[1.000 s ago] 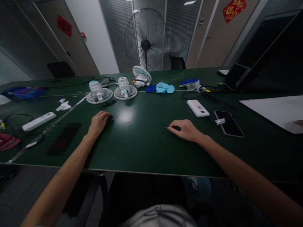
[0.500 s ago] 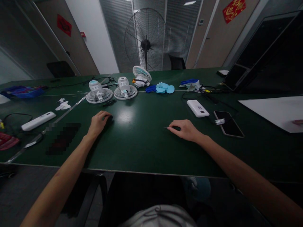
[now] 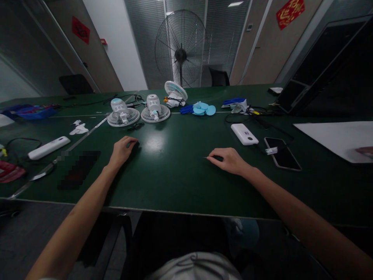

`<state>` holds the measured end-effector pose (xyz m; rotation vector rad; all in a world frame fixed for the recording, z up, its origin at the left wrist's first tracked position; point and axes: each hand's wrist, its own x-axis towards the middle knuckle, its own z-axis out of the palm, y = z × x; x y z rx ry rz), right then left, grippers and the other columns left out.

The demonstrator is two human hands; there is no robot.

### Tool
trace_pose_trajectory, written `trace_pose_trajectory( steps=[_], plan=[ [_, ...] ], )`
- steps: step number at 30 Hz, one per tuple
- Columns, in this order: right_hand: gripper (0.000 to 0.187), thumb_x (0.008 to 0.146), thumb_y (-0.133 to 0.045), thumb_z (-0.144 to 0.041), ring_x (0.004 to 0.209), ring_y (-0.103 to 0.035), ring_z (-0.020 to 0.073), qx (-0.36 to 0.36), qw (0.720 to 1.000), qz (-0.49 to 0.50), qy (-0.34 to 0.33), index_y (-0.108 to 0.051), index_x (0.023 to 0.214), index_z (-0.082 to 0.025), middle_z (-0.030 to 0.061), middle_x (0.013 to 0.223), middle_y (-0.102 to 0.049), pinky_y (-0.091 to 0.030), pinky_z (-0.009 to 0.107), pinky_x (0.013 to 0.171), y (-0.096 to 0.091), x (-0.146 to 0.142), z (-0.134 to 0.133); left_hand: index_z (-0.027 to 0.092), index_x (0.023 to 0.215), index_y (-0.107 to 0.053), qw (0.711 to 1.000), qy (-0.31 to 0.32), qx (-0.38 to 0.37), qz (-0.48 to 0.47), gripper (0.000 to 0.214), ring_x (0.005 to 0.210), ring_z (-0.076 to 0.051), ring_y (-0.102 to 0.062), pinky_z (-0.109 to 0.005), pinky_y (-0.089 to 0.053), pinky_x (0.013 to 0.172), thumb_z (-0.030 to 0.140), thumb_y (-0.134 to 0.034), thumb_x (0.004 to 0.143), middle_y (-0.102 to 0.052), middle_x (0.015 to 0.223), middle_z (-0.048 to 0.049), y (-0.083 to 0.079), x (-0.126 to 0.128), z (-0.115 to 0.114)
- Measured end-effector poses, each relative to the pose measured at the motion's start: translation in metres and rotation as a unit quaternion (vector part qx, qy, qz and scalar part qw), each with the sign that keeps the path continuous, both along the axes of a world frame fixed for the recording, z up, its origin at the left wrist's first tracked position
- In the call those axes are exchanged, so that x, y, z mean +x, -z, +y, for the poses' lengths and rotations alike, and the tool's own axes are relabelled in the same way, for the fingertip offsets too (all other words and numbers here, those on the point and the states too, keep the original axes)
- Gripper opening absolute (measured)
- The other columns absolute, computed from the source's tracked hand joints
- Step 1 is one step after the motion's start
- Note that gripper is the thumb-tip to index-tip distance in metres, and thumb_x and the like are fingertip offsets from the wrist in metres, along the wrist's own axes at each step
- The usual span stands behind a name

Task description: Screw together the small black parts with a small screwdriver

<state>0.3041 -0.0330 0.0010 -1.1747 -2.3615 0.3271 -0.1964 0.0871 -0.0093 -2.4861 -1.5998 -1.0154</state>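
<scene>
My left hand [image 3: 121, 151] rests on the green table [image 3: 171, 182] with fingertips pinched round a small dark thing [image 3: 138, 144], too small to name. To the right, my right hand [image 3: 229, 160] is closed in a pinch, and a thin, pale, pointed sliver [image 3: 204, 157] sticks out leftward from its fingertips. Beyond the left hand lie two small white fans, one [image 3: 123, 117] at the left and another [image 3: 155, 113] beside it, with a black cord [image 3: 135, 126] near them. A white power bank [image 3: 244, 134] and a phone [image 3: 282, 154] lie right of my right hand.
At the back are a third small fan [image 3: 175, 94], light-blue fan blades [image 3: 204, 109] and blue-and-white gloves [image 3: 235, 104]. A long white device [image 3: 49, 147] and crumpled tissue [image 3: 79, 128] lie left. A white board [image 3: 329, 136], partly under another person's hand [image 3: 365, 151], and a dark screen [image 3: 335, 74] stand right.
Both hands keep their place and their pinch. The view has shifted very slightly, and the other person's hand at the right edge shows a little more.
</scene>
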Motion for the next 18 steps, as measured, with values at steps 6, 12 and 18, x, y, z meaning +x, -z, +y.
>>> trace_pose_trajectory(
  steps=[6,12,18],
  plan=[
    [0.025,0.103,-0.057,-0.042,0.084,-0.071,0.0216,0.002,1.0,-0.004,0.003,-0.074,0.109,-0.024,0.0042,0.099,-0.076,-0.053,0.035,0.075,-0.0001,-0.0008,0.0,0.021,0.103,-0.073,1.0,-0.001,0.008,0.014,0.024,0.099,-0.024,-0.069,-0.036,-0.053,0.096,0.032,-0.054,0.096,-0.072,0.108,-0.0092,0.0016,-0.0002,0.0002],
    [0.024,0.103,-0.057,-0.04,0.085,-0.071,0.0217,0.0,1.0,-0.005,0.003,-0.074,0.109,-0.024,0.004,0.1,-0.076,-0.053,0.035,0.075,-0.0013,-0.0008,-0.0006,0.022,0.107,-0.073,1.0,-0.004,0.008,0.027,0.027,0.104,-0.025,-0.069,-0.036,-0.053,0.098,0.031,-0.051,0.097,-0.072,0.113,-0.0095,0.0015,0.0007,-0.0018],
    [0.026,0.104,-0.056,-0.042,0.085,-0.071,0.0214,-0.004,1.0,-0.004,0.0,-0.073,0.111,-0.024,0.004,0.1,-0.076,-0.053,0.034,0.074,-0.0015,-0.0005,-0.0006,0.021,0.11,-0.075,1.0,-0.003,0.001,-0.015,0.028,0.101,-0.025,-0.071,-0.037,-0.054,0.098,0.032,-0.054,0.094,-0.074,0.113,-0.0091,0.0058,-0.001,0.0028]
  ],
)
